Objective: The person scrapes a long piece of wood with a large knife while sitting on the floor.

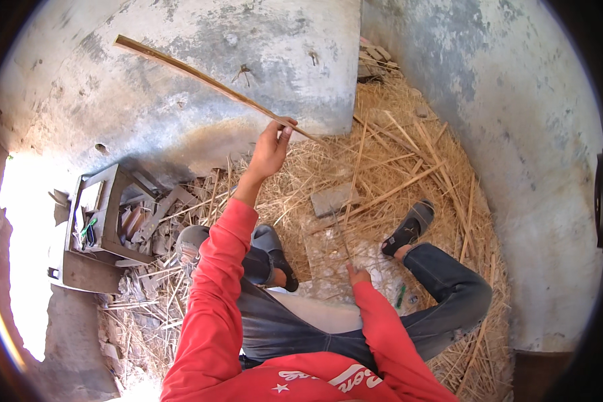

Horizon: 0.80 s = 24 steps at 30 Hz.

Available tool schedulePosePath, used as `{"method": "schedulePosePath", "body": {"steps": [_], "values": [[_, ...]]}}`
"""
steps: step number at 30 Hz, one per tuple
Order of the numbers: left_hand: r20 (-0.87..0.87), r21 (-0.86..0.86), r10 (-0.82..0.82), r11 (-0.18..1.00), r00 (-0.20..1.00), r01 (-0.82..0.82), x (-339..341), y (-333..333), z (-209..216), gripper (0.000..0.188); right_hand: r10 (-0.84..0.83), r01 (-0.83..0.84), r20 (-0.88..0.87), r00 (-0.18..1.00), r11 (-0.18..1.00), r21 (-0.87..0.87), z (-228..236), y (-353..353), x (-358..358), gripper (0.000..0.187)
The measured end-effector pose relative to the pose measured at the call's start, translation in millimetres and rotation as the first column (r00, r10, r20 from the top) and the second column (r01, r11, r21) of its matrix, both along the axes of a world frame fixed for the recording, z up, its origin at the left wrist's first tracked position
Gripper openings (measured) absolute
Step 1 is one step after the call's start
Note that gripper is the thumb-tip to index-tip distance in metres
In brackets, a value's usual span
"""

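Bamboo strip [201, 79] is pinched in the left hand [269, 151], running to upper left. Right hand [357, 275] grips a thin tool [342, 242] at lower middle. Better to pull slowly and keep the strip straight.

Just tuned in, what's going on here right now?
A person in a red top sits on the ground among straw. The left hand is raised and holds a long thin stick near one end, the rest slanting up to the left in front of the wall. The right hand is low between the knees, gripping a thin blade-like tool over a flat stone.
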State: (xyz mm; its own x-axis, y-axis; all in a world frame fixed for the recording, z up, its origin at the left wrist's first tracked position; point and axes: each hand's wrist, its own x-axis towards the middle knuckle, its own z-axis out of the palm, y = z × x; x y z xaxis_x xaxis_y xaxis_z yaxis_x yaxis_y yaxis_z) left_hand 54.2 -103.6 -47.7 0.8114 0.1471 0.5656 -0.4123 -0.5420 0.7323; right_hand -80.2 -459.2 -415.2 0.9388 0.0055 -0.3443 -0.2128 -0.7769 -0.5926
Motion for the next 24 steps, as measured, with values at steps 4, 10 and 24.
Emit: {"method": "schedulePosePath", "body": {"steps": [4,10,24], "values": [[0.007,-0.151,-0.048,0.987,0.999,0.048,1.7,6.0,15.8,0.025,-0.011,0.010,-0.090,0.996,1.000,-0.009,-5.0,-2.8,2.8,0.086],[0.057,-0.193,-0.104,0.975,0.993,0.113,-2.8,0.8,21.2,0.025,0.002,-0.002,-0.035,0.999,1.000,-0.012,-5.4,-2.8,1.6,0.088],[0.266,-0.496,-0.048,0.849,0.963,0.180,-24.9,-29.9,55.4,0.040,0.018,-0.018,-0.077,0.997,1.000,0.004,12.1,4.0,3.6,0.093]]}}
